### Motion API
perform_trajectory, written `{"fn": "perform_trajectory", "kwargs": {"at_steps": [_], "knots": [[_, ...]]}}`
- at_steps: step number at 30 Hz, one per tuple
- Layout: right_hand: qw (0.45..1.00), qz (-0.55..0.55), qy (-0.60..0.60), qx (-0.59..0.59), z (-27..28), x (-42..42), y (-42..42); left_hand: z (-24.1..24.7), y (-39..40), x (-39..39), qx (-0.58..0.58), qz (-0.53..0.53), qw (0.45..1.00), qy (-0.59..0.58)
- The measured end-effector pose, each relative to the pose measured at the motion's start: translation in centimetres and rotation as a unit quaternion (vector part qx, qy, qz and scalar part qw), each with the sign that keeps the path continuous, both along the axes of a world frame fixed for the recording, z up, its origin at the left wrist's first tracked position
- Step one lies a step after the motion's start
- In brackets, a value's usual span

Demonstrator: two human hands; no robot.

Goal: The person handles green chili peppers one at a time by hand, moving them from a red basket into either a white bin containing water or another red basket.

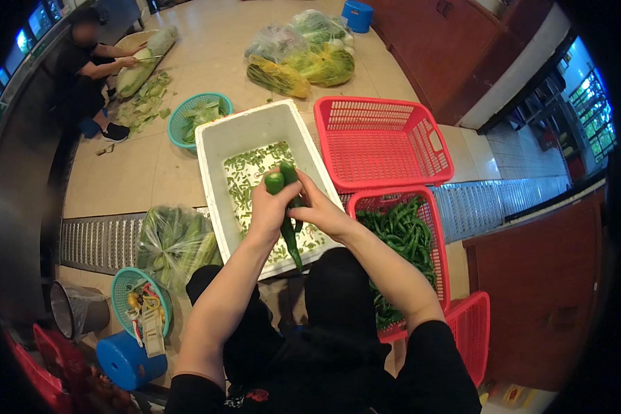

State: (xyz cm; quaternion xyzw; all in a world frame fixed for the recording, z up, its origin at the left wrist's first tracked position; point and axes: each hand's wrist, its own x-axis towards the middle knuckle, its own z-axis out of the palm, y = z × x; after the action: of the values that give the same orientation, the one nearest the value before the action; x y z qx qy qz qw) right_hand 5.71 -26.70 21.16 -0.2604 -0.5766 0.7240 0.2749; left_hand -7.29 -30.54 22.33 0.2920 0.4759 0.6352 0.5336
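My left hand [270, 207] is closed around a long green chili pepper [291, 243], whose thick stem end [274, 181] shows above the fingers and whose thin tip points down. My right hand [318, 207] grips another green pepper [288, 172] right beside it. Both hands are over a white foam box [212, 181] with many small green stem pieces [240, 194] scattered on its bottom. To the right of the box, a red plastic basket [443, 259] holds a heap of long green peppers [406, 233]. The fingers partly hide the peppers in my hands.
Beyond lies an empty red basket [378, 181]. A teal basket of leaves [176, 127], bagged vegetables [173, 243], a teal basket with peelers [116, 295], a blue stool [129, 362] and a bin [83, 310] stand left. A co-worker [77, 67] cuts a large gourd [134, 77].
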Motion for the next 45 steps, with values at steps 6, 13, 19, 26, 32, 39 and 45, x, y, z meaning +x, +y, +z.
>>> {"fn": "perform_trajectory", "kwargs": {"at_steps": [6, 13, 19, 26, 32, 39, 45], "knots": [[0.986, -0.096, -0.053, 0.128, 0.8, -3.3, -2.2, 0.7, -0.5, 0.1, 0.064, 0.052, 0.995, -0.048], [0.973, -0.223, 0.06, -0.008, 1.8, 0.5, 4.3, 1.6, -0.7, 0.4, 0.109, -0.108, 0.988, 0.024], [0.855, -0.45, -0.257, 0.024, 0.1, 11.9, 13.4, 1.3, -1.3, -1.8, 0.035, -0.122, 0.987, 0.098], [0.751, -0.171, -0.607, 0.195, -21.3, 24.4, 5.2, 1.4, -1.3, -1.0, 0.018, -0.16, 0.984, 0.082], [0.604, -0.09, -0.711, 0.35, -26.3, 21.0, -0.7, -0.9, -1.1, -1.7, -0.036, -0.189, 0.972, 0.137], [0.619, -0.113, -0.63, 0.456, -21.5, 23.4, 0.1, -2.2, -0.1, 1.1, -0.038, -0.214, 0.969, 0.114], [0.906, -0.338, -0.184, 0.178, -4.1, 15.4, 1.2, -0.3, -1.3, 2.3, 0.104, -0.211, 0.911, 0.337]]}}
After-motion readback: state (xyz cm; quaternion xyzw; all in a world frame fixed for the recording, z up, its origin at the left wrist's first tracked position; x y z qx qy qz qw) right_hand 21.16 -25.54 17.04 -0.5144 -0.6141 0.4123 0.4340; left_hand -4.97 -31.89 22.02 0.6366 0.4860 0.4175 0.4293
